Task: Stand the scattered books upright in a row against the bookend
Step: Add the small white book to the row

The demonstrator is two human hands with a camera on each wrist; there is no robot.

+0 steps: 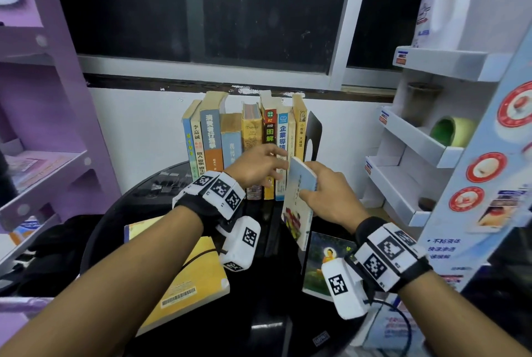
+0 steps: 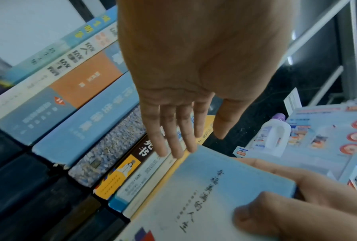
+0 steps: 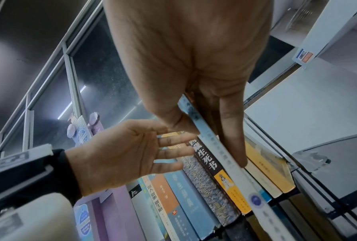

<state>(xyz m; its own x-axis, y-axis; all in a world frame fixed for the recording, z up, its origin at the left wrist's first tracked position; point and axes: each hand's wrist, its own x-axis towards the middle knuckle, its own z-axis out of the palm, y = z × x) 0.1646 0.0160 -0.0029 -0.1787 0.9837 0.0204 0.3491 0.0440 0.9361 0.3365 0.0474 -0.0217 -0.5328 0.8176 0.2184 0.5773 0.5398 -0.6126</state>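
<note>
Fingers of the left hand [image 1: 257, 167] lie straight and slightly spread, their tips against the spines of the standing row of books [image 1: 230, 140], holding nothing. To the right of that row, the right hand [image 1: 325, 194] pinches a thin pale-blue book [image 1: 299, 198] between thumb and fingers, tilted just in front of the row's right end. Farther right, a black bookend [image 1: 313, 135] touches the row's last book. Nearer the person than the row, a yellow book [image 1: 184, 279] and a green picture book [image 1: 322, 258] lie flat on the black table [image 1: 267, 313].
</note>
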